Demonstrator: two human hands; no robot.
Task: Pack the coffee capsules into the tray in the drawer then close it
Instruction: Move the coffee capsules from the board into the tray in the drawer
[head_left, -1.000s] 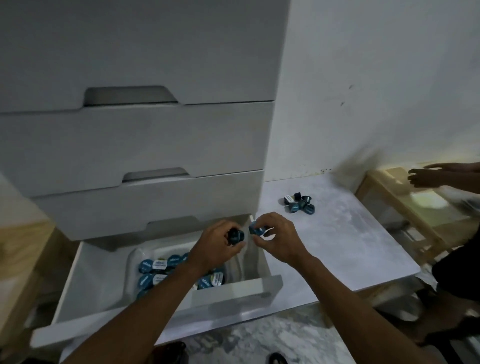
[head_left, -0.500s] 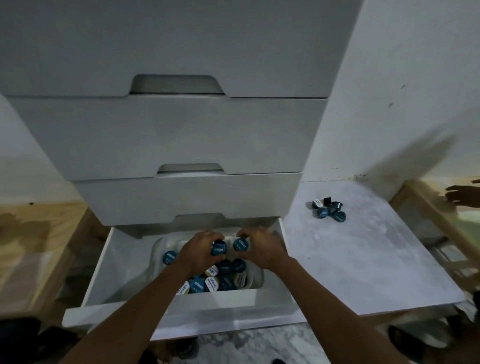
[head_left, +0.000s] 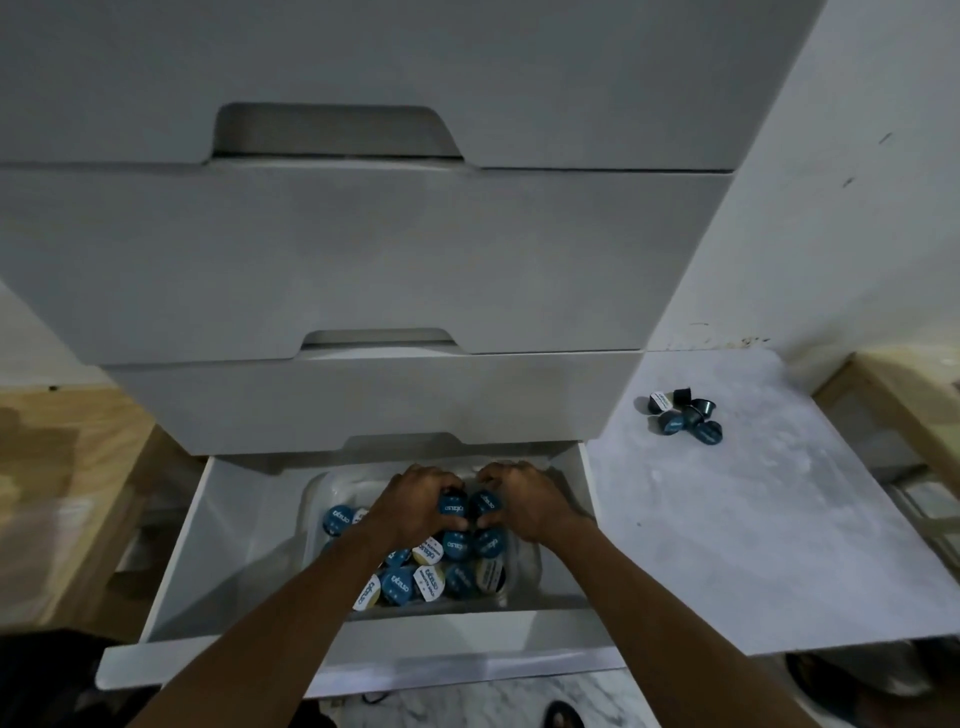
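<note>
My left grip clamps one capsule, my right grip a second capsule, both at the far end of the tray in the open drawer. At least ten packed capsules show; six loose capsules sit by the worktop's back edge. A second ago my grips hovered higher.

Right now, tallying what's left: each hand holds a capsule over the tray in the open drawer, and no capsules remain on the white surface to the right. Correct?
Not quite. The head view shows a cluster of loose capsules lying on the white surface. The rest holds: left hand and right hand each grip one over the tray in the open drawer.
</note>
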